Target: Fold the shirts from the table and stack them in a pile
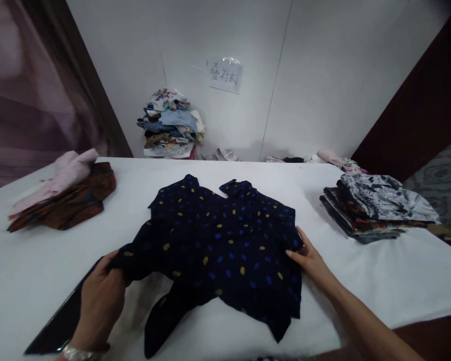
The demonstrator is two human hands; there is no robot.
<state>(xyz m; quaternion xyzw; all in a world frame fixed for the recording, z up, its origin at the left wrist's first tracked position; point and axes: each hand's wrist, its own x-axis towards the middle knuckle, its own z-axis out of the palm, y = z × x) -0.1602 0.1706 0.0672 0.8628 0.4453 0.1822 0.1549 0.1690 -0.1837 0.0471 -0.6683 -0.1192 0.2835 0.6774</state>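
A dark navy shirt [225,245] with blue and yellow spots lies spread on the white table, its collar toward the far side. My left hand [103,298] is closed on the shirt's left side and lifts that part a little off the table. At the other side, my right hand [308,256] pinches the edge near the short sleeve between thumb and fingers. The shirt's lower hem hangs unevenly toward me, with a dark flap at its left. Cloth hides some of my left fingertips.
Pink and brown garments [69,190] lie at the table's left. A stack of folded clothes [376,208] sits at the right. Behind the table rises a tall clothes pile [173,123], beneath a paper sign [225,76]. A flat black object [62,316] lies by my left hand.
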